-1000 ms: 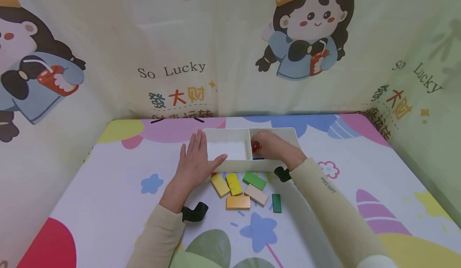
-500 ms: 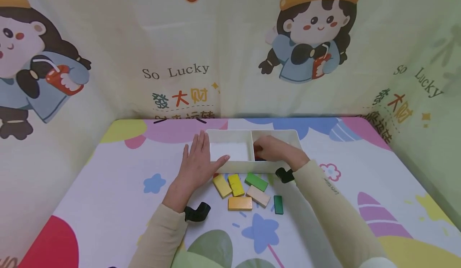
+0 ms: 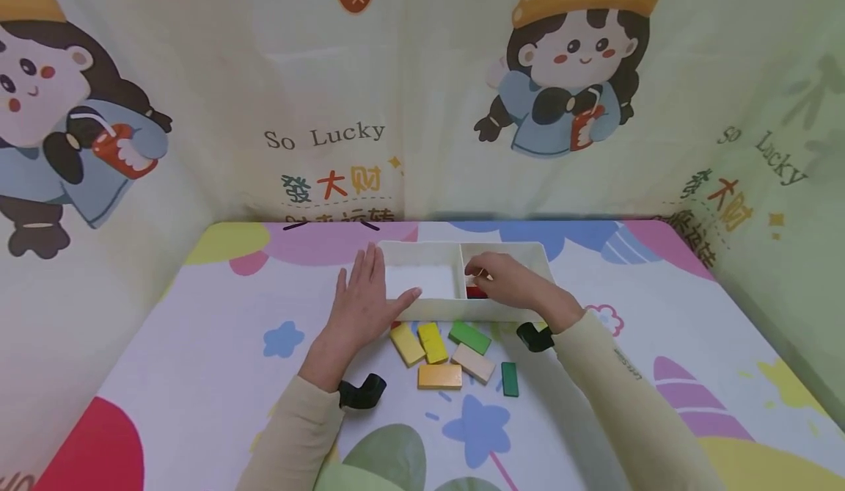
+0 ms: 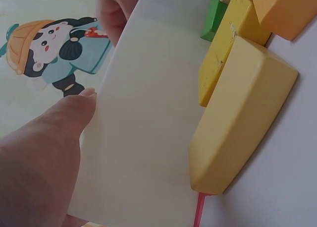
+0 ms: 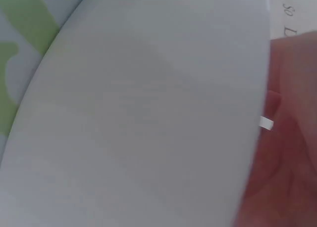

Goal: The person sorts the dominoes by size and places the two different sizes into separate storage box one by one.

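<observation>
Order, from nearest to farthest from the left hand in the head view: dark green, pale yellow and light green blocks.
1. Pale yellow block, leftmost of these
2. Light green block, between, near the box
3. Dark green block, rightmost

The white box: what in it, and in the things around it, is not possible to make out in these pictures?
Head view: the full shape of the red piece inside the white box; the right hand covers part of it.
Left wrist view: the box's inside, behind its front wall; the whole orange block, cut off by the picture's edge.
Right wrist view: whether the right hand holds anything; the box wall and blur hide this.
</observation>
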Motion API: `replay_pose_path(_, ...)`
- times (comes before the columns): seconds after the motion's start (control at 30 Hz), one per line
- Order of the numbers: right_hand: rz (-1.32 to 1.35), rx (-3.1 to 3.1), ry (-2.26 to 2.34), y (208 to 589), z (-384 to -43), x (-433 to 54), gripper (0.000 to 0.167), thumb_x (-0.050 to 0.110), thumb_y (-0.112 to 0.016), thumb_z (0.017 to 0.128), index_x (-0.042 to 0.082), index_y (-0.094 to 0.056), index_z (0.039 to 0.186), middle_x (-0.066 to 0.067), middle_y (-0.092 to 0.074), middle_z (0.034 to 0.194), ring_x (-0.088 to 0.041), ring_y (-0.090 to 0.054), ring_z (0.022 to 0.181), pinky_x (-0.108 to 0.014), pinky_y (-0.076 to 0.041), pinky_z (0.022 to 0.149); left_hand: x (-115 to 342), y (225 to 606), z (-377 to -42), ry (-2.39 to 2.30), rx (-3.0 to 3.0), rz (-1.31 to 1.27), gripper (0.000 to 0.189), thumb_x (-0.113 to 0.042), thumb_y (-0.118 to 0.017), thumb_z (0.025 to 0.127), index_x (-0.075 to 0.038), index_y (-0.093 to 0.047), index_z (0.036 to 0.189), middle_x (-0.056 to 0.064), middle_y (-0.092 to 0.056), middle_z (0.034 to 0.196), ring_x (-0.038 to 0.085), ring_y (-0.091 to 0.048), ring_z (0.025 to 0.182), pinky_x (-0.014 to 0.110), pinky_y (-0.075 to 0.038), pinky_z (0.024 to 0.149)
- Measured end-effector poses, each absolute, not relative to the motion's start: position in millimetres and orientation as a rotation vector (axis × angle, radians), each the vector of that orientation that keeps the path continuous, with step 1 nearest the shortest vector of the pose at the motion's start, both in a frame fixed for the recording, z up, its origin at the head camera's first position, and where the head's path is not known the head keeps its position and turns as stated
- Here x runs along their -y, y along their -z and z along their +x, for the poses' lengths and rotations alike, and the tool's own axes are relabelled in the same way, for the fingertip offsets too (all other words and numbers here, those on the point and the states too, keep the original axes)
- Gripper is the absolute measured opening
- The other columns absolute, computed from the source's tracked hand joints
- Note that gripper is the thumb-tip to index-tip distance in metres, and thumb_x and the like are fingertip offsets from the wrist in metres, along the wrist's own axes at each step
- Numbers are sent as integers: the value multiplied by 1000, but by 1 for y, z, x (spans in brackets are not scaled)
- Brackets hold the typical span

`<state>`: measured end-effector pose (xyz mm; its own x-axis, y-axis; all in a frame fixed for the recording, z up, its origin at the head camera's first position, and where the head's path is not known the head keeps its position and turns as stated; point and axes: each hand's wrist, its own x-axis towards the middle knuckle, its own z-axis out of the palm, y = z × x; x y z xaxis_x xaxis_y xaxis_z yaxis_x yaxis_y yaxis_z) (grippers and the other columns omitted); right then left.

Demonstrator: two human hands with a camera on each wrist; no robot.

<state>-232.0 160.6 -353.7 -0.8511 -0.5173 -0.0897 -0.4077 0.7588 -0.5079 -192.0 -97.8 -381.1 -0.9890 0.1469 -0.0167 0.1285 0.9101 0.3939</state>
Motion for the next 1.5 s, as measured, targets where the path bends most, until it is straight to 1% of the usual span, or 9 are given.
replay_pose_path(0.17,-705,-2829,756,352,-218,-168,23,3,-53,97,3,-66,116,-10,-65,112,-26,-62,104,-38,-57,88,96,381,-193,-618,-3016,222,105,-68,-50,91,-3,-2,159,13,2,168,32,1,156,60,-3,123)
replay_pose_path(0.4,-860,-2967,726,348,-196,-175,21,2,-59,95,3,-66,115,-10,-64,114,-26,-62,104,-42,-56,90,99,380,-194,-599,-3026,204,105,-70,-47,92,-4,0,159,12,3,168,30,2,156,59,-2,123)
replay_pose_path(0.6,-896,-3067,723,344,-174,-182,21,3,-62,94,6,-67,114,-8,-64,115,-26,-61,108,-43,-55,92,99,381,-194,-612,-3017,213,104,-69,-46,92,-4,1,159,12,3,168,31,3,156,60,-1,123)
replay_pose_path(0.83,-964,-3142,756,344,-141,-186,24,3,-69,89,9,-68,113,-4,-64,115,-19,-61,105,-38,-58,87,99,381,-194,-596,-3032,215,105,-69,-47,92,-3,0,159,13,2,168,31,1,156,61,-3,123)
replay_pose_path(0.93,-1020,-3168,758,349,-130,-189,25,2,-70,87,8,-68,112,-3,-63,114,-17,-61,101,-36,-59,84,99,381,-194,-598,-3031,222,105,-69,-47,92,-3,-1,159,13,2,168,31,1,156,61,-3,123)
replay_pose_path(1.03,-1030,-3174,754,352,-125,-191,25,2,-71,87,8,-68,111,-3,-62,114,-16,-61,100,-35,-59,83,99,382,-193,-601,-3032,228,104,-69,-47,92,-3,-2,159,13,2,168,31,1,156,61,-3,123)
replay_pose_path(1.17,-975,-3147,737,356,-120,-191,25,3,-71,87,11,-68,110,0,-62,113,-15,-61,101,-34,-59,84,99,382,-194,-601,-3032,220,104,-69,-46,92,-3,-1,159,13,2,168,31,1,156,61,-3,123)
replay_pose_path(1.4,-936,-3029,659,367,-112,-192,24,10,-74,87,15,-67,110,4,-60,112,-13,-60,99,-33,-57,86,98,383,-193,-610,-3029,225,104,-68,-48,92,-3,-2,159,14,1,168,32,0,156,61,-3,123)
replay_pose_path(1.5,-921,-2968,622,368,-110,-192,25,13,-76,86,16,-67,109,5,-59,111,-13,-59,97,-32,-57,84,97,383,-192,-607,-3031,223,104,-68,-48,92,-3,-2,159,14,1,168,32,0,156,61,-3,123)
